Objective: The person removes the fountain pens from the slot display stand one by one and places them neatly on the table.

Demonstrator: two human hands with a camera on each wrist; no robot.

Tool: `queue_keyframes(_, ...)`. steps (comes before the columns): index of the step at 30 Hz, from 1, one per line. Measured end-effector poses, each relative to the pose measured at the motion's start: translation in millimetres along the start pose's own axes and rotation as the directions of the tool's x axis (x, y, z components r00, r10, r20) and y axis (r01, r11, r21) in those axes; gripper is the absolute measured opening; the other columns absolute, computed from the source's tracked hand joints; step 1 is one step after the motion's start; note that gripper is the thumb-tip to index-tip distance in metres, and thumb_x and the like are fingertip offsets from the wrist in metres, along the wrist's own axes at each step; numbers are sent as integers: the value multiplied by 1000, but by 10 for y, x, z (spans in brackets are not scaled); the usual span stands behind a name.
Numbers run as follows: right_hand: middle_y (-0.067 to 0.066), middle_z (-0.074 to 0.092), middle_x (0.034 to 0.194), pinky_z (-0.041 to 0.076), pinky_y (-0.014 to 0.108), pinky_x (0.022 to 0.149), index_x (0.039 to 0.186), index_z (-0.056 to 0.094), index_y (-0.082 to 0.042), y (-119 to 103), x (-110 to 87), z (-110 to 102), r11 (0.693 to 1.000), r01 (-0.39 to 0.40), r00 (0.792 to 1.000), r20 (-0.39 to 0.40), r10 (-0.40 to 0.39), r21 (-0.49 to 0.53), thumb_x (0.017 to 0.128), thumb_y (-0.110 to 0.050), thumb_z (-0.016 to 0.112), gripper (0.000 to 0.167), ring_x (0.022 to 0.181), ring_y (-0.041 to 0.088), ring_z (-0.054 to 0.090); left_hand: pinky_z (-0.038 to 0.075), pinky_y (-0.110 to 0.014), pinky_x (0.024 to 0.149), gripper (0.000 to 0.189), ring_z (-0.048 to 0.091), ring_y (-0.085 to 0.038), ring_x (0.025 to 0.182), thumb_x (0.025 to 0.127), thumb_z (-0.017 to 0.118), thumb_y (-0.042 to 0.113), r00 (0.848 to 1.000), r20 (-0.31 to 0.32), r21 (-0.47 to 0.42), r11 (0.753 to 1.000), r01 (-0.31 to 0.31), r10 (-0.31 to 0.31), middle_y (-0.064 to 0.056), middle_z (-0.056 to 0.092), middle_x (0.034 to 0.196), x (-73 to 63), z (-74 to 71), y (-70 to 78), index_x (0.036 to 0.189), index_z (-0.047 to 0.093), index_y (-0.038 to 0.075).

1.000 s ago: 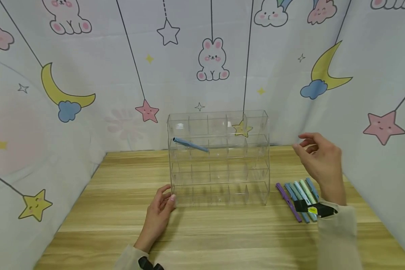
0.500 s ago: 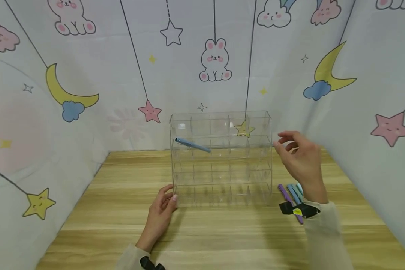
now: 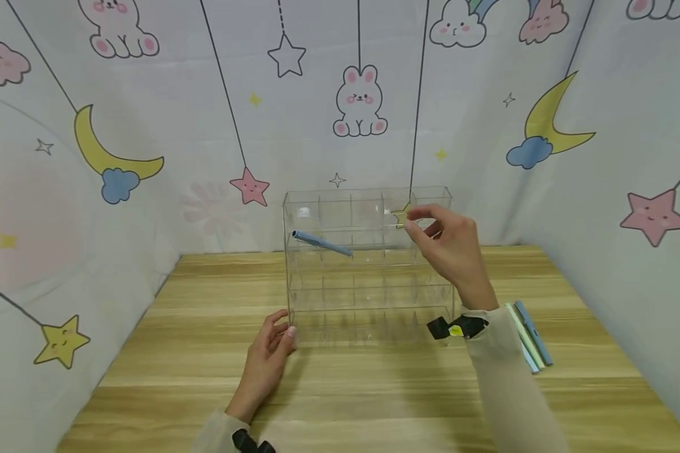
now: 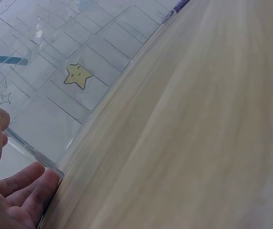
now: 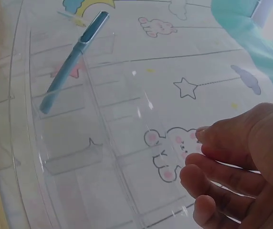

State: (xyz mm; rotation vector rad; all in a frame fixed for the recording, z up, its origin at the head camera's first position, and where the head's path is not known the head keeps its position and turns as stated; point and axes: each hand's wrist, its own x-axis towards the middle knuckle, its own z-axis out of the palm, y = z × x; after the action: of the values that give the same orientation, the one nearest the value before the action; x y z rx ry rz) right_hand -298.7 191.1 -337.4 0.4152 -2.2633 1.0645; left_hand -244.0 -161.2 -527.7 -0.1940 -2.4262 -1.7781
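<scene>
A clear acrylic rack (image 3: pixel 368 299), with several tiers split into compartments, stands upright on the table. One blue capped pen (image 3: pixel 323 243) lies slanted across two compartments at its upper left; the right wrist view shows that pen (image 5: pixel 73 59) too. Down at the rack's lower left corner, my left hand (image 3: pixel 263 365) grips the side, thumb at the front edge and fingers along the panel (image 4: pixel 24 195). My right hand (image 3: pixel 450 248) is raised before the rack's upper right part. Its fingers are loosely bent, thumb apart from the index finger, with nothing between them (image 5: pixel 241 167).
Several more pens lie side by side right of the rack, among them a blue pen (image 3: pixel 534 333) and a pale green pen (image 3: pixel 524 336); my right sleeve (image 3: pixel 504 377) hides others. A printed cloth (image 3: pixel 204 126) hangs behind and beside the wooden table (image 3: pixel 204 327).
My right hand has moved left from above the loose pens to the front of the rack's upper right. The left hand, rack and slanted pen stay in place.
</scene>
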Motion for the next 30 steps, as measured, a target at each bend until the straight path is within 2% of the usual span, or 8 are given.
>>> queue_keyframes(5, 8, 79, 126, 52, 27, 57, 128, 76, -13, -101, 141, 159, 996, -23, 989, 148, 11, 84, 101, -23, 76, 28, 70, 20, 68, 63, -32, 96, 43, 73, -39, 125, 112, 61, 29, 1000, 8, -1, 1000, -6, 6, -28, 67, 142, 16, -3, -6, 153, 52, 22)
queue_keyframes(9, 8, 77, 132, 57, 30, 62, 133, 74, -15, -159, 208, 357, 984, -62, 953, 303, 10, 165, 102, -22, 76, 32, 71, 20, 69, 63, -32, 96, 43, 73, -39, 126, 112, 61, 29, 1000, 3, 5, 1000, -5, 5, -28, 67, 142, 9, -14, -15, 153, 52, 22)
queue_keyframes(13, 9, 76, 131, 60, 32, 65, 135, 72, -14, -219, 244, 569, 970, -86, 913, 407, -14, 228, 101, -18, 76, 34, 70, 19, 70, 63, -31, 96, 44, 72, -40, 127, 112, 61, 29, 1000, 2, 4, 1000, -1, 1, -29, 66, 144, 2, -25, -25, 153, 52, 22)
queue_keyframes(17, 9, 76, 133, 60, 33, 65, 134, 73, -13, -285, 294, 723, 967, -69, 882, 467, -56, 246, 100, -16, 77, 34, 67, 17, 70, 63, -29, 95, 44, 72, -41, 127, 111, 62, 29, 1000, 7, -16, 1000, -3, 3, -29, 66, 143, 10, -18, -29, 153, 52, 21)
queue_keyframes(23, 8, 75, 137, 55, 30, 61, 133, 74, -13, -376, 401, 839, 980, -17, 840, 535, -93, 198, 101, -18, 77, 32, 63, 15, 68, 63, -27, 93, 44, 72, -40, 125, 111, 62, 28, 1000, 8, -24, 1000, -5, 5, -30, 66, 143, 11, -2, -26, 153, 52, 21)
queue_keyframes(30, 8, 77, 133, 59, 29, 62, 130, 74, -13, -459, 498, 967, 985, -10, 806, 584, -95, 174, 100, -17, 77, 30, 59, 15, 66, 63, -26, 92, 43, 73, -40, 123, 111, 62, 27, 1000, 4, -19, 1000, -11, 11, -30, 66, 142, 10, -7, -19, 153, 52, 20)
